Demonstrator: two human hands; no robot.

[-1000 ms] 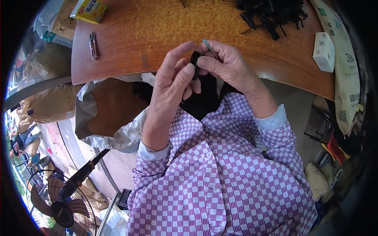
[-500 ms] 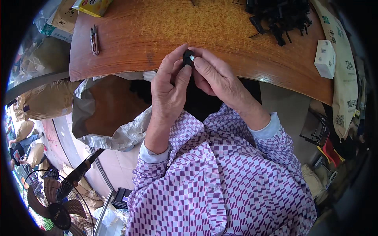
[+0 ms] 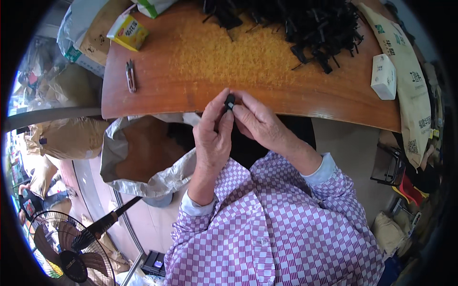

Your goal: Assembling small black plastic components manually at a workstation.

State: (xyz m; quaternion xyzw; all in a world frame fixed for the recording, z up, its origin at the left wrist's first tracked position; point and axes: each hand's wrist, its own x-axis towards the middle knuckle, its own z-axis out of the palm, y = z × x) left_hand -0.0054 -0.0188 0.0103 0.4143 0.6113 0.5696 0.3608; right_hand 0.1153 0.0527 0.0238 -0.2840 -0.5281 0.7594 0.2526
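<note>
Both my hands meet just at the near edge of the wooden table (image 3: pixel 176 97), pinching one small black piece with a pale patch (image 3: pixel 229 102). Thumb and fingers of my left hand (image 3: pixel 213 131) grip it from the left. From the other side, my right hand (image 3: pixel 263 121) closes on it, thumb beside the pale patch. Fingers cover much of the piece, so its exact kind is hidden. At the far right of the tabletop lies a heap of black strap-like pieces (image 3: pixel 324 33). Thread snips (image 3: pixel 130 77) rest on the left.
A yellow box (image 3: pixel 128 32) stands at the table's far left, a white box (image 3: pixel 384 77) near its right edge. Below the table edge, left of my arms, hangs a wide-mouthed woven sack (image 3: pixel 157 185). A fan (image 3: pixel 71 264) is lower left; a printed paper sack (image 3: pixel 405 81) borders the right.
My view has tilted up, so table and hands appear lower and more of the black heap shows. The small piece has turned slightly between my fingers; both hands keep hold of it.
</note>
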